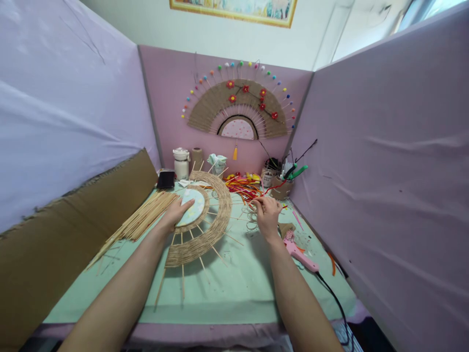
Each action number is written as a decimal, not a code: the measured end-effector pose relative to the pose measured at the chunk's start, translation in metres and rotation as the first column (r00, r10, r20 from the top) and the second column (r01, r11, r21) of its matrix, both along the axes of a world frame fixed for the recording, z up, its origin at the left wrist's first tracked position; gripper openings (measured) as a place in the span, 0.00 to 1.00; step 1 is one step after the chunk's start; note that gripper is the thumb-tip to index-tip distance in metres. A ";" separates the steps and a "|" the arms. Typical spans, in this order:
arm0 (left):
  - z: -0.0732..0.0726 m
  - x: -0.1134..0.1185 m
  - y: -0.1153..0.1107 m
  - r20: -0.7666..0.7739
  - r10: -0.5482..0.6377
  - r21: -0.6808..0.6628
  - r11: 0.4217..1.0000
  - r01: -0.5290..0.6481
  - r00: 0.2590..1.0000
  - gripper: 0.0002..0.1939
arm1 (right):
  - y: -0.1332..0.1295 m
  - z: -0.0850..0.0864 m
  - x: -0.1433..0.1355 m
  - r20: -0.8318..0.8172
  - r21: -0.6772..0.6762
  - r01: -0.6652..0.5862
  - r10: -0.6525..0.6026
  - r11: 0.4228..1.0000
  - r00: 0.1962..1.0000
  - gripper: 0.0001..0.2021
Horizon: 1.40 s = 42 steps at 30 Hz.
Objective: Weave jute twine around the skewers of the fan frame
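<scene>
My left hand (176, 215) grips a half-round fan (220, 215) by its pale-blue patterned centre, the thumb on top. The fan is tilted up off the table, its curved side facing right. Two bands of brown twine are woven across its thin wooden sticks, whose bare tips poke out beyond the outer band. Right of the fan, my right hand (268, 215) is closed in a pinch at the stick tips, seemingly on the twine. Loose loops of twine (252, 220) lie just below and left of these fingers; the exact grip is too small to make out.
A bundle of wooden sticks (146, 215) lies at left beside a cardboard panel (80, 230). A pink glue gun (300, 252) with a black cord lies at right. Behind are coloured strips (245, 188), a white jar (181, 164) and green-handled pliers (298, 172). A finished fan (208, 110) hangs on the back panel.
</scene>
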<state>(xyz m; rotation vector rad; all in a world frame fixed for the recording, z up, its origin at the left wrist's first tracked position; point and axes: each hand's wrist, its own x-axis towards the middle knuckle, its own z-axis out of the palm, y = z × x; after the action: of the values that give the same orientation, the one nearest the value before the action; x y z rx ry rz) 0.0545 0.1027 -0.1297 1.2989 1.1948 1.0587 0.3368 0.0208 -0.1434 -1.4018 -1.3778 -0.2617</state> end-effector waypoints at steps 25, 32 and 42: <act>0.000 0.000 -0.002 0.001 -0.240 -0.095 0.966 0.239 0.971 0.17 | 0.007 -0.003 0.000 -0.179 -0.134 -0.200 0.175 0.971 0.968 0.12; -0.006 -0.022 -0.008 -0.025 -0.236 -0.113 0.966 0.232 0.971 0.18 | 0.003 -0.005 -0.006 -0.022 -0.078 -0.204 0.203 0.976 0.979 0.09; -0.012 -0.014 -0.018 -0.067 -0.358 -0.150 0.926 0.345 0.931 0.27 | 0.004 -0.002 0.008 -0.019 0.113 -0.060 0.062 0.992 0.998 0.10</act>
<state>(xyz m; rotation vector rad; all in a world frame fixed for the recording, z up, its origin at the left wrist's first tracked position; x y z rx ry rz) 0.0408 0.0848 -0.1417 1.4032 1.0320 0.6505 0.3451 0.0243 -0.1458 -1.2644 -1.3648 -0.2783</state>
